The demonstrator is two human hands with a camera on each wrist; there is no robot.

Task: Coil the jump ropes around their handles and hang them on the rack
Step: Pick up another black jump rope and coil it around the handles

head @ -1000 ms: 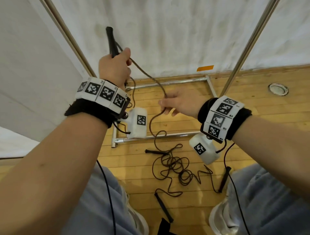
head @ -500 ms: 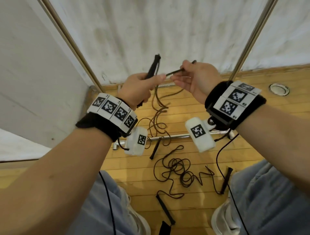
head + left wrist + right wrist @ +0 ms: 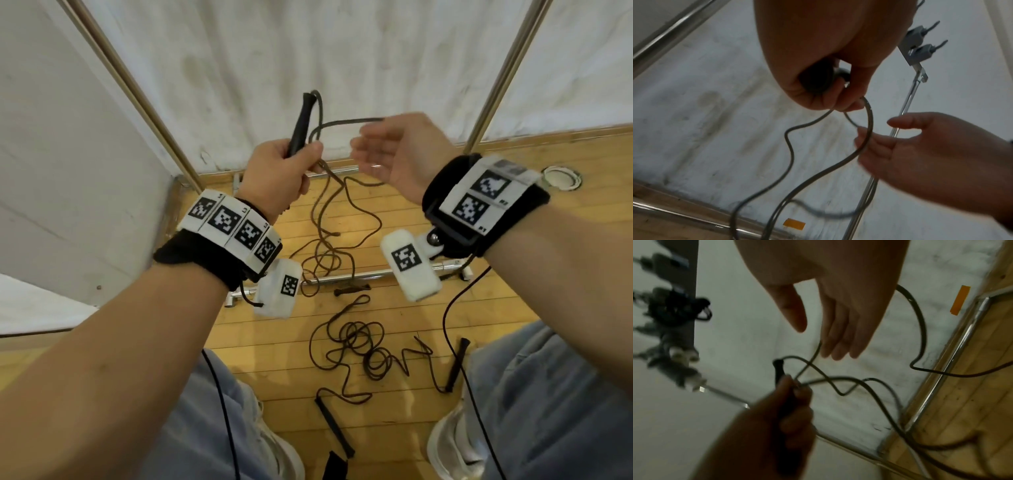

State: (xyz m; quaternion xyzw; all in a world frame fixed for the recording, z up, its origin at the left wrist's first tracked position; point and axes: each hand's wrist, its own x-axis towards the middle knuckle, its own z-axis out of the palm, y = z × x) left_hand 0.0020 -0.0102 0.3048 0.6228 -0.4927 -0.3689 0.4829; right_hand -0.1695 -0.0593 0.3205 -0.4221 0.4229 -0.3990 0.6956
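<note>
Left wrist view alone shows grey rack hooks (image 3: pixel 920 43) upper right; left hand (image 3: pixel 277 171) clenches black rope handle (image 3: pixel 301 123), right hand (image 3: pixel 397 150) released, fingers straight.

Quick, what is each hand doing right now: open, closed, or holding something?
Left hand: closed around the black handle of a jump rope, with the cord pinched at the fingers.
Right hand: open, fingers straight; cord runs behind it, not gripped.

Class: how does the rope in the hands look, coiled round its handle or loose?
Loose: the rope trails from the handle to the floor, unwound.
</note>
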